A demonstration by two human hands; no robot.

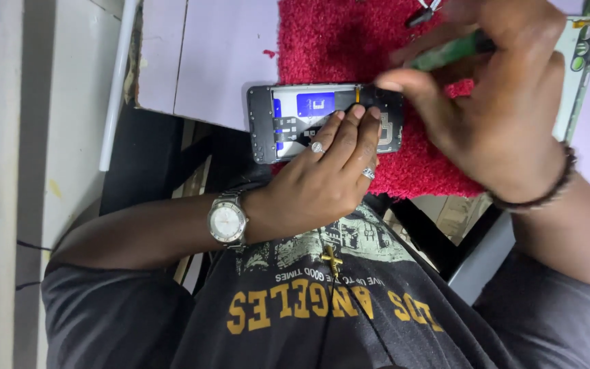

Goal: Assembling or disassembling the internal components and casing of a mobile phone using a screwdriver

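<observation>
The fingers [349, 126] of the left hand [322, 181] lay flat and close together on an opened phone [322, 121], pressing it down rather than gripping it. The right hand [493, 102] was closed around a green-handled tool [452, 51], thumb stretched out so its tip touched the phone's upper edge near the right end; the tool's working tip was hidden behind the hand.

By count: one phone with its back off, one tool, two rings [317, 147] on the left hand, one silver wristwatch [227, 220] on the left wrist, one dark bead bracelet [548, 195] on the right, and one small gold cross [332, 260] hanging against the dark shirt.

The phone rested on a red fuzzy mat [336, 41], its left half jutting past the mat's left border onto the pale lilac tabletop [220, 61] (close to that table's near edge, with dark open space below it). Bare tabletop lay to the left of the phone; on the right the hand crowded it, and a white-framed panel [578, 75] stood just beyond the right hand.

The phone's long axis ran left to right across the view, its inside face turned up, with blue parts toward the left and a coil toward the right.
</observation>
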